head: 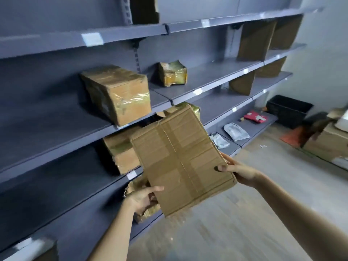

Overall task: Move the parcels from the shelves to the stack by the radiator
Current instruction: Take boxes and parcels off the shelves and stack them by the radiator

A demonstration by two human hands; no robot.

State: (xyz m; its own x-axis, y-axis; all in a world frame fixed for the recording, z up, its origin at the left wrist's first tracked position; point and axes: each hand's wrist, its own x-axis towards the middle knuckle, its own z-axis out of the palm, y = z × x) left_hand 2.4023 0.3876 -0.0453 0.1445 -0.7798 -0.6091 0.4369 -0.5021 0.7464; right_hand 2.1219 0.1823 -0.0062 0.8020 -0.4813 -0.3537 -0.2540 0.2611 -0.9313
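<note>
Parcel (180,159), a flat taped cardboard one, is up in the air just in front of the shelves (56,147), with the left hand (142,197) and right hand (237,171) gripping opposite edges, fingers curled, so it stays steady for carrying.

1. Two forearms and two hands of one person are in view; the rest of the body lies outside the picture.
2. The left hand (143,198) is bare, with no glove on it.
3. The right hand (239,172) is bare as well, also ungloved.
4. Both forearms are uncovered from the wrist down to the lower edge of the picture; no sleeve or cuff shows anywhere along them.
5. Neither wrist carries a watch, band or bracelet on the side that faces the camera.
6. The visible fingers show no rings.
7. The right thumbnail is short; the other nails are too blurred to judge.
</note>
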